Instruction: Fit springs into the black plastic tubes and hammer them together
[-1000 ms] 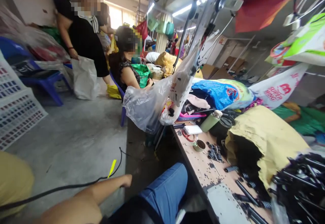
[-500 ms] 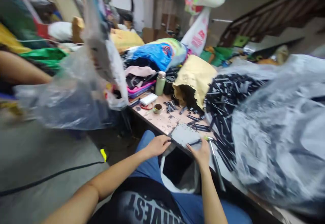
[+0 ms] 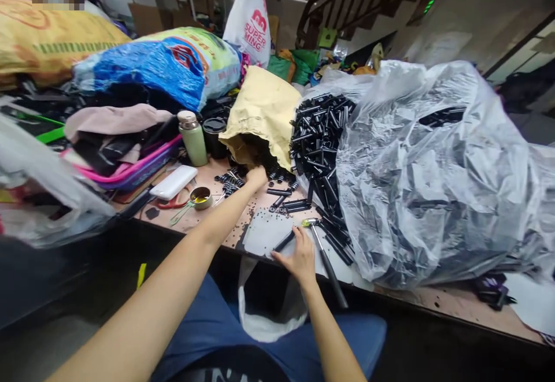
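Cluttered workshop bench (image 3: 208,220), wood top, staircase in bkgd; view now squared on the bench, whereas 1 s ago it looked out over the floor toward other people, w/ only the left forearm in shot.

Landmark: grey work pad (image 3: 265,233) at the bench's near edge.

- Black tube (image 3: 284,241): lies on the pad's right part, slanted; right hand (image 3: 299,260) rests on pad w/ fingertips at the tube's near end. Grasp vs. mere touch: cannot tell. Half a sec ago this hand sat at about the same spot, so little change here.
- Left hand (image 3: 256,178): half a sec ago at the pad's left edge; now stretched beyond the pad, to the mouth of the tan paper sack (image 3: 262,119), fingers curled down among the loose black springs & short parts (image 3: 232,178). Whether it has closed on a piece: not visible.
- Reading: work has resumed after the look away; the left looks to be fetching a part while the right steadies the tube (judgement only).
- Hammer (image 3: 323,252): just right of pad, head touching its far right corner, handle toward the person.
- Heap of black tubes (image 3: 318,133): beyond-right of pad, spilling from a clear plastic bag (image 3: 433,174).
- White bag (image 3: 264,312): hangs below pad, under the bench edge.
- Left of pad: small cup (image 3: 202,197), white power bank (image 3: 174,182), green flask (image 3: 193,137).
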Tool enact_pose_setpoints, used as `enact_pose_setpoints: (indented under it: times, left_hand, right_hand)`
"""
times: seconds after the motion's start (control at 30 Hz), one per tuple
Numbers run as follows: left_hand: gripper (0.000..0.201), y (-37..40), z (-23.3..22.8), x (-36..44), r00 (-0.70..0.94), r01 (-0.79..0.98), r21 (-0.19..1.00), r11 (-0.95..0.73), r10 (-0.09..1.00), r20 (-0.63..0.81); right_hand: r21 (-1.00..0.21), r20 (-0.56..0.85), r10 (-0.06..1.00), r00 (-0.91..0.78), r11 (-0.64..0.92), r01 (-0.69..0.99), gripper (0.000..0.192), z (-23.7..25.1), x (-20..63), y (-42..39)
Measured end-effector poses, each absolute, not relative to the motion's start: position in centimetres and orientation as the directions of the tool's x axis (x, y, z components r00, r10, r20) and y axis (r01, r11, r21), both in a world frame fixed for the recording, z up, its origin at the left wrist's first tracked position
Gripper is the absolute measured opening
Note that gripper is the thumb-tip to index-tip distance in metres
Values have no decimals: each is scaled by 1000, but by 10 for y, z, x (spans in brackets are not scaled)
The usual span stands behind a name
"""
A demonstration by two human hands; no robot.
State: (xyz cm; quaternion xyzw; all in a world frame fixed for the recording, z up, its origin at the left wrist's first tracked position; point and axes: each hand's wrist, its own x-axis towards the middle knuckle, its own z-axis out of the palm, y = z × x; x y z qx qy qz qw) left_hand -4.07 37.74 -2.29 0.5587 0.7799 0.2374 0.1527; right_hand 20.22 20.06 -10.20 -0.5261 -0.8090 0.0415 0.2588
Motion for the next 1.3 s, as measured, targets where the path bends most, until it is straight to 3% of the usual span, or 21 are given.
enact_pose_setpoints:
  times: [0.13,0.2,0.3,0.37,0.47,0.63,0.83,0.97,1.3]
  left_hand:
    - [35,377,-39,-39,-291,786,570,240,957,-2]
    - [42,363,-42,-37,-255,680,718,148,966,42]
    - [43,330,-39,-31,-239,132,991,22,971,10]
    - [34,304,-33,-25,-211,-238,971,-6,976,-46]
    - [34,264,-23,-16,-153,-465,885,-17,986,-61]
    - [47,214,-12,0,-52,-511,857,69,992,-111]
    - [39,190,-12,22,-42,-560,804,198,963,-267]
    - [33,183,-11,33,-50,-584,775,240,943,-330]
    - [32,181,-10,46,-21,-467,821,328,924,-381]
  right_hand:
    - [-356,357,881,-309,434,827,93,-99,203,198]
    - [-369,350,884,-310,435,822,93,-97,203,197]
    - [-391,340,885,-318,441,808,93,-97,202,198]
    - [-411,326,890,-319,438,800,93,-97,202,199]
    - [-470,307,895,-324,439,766,95,-96,203,201]
    - [-652,370,830,-418,553,519,114,-63,204,204]
    - [-640,451,653,-608,712,289,113,-4,186,207]
    - [-644,403,612,-680,718,264,113,1,179,206]
    - [-708,342,682,-646,639,300,108,-18,184,202]
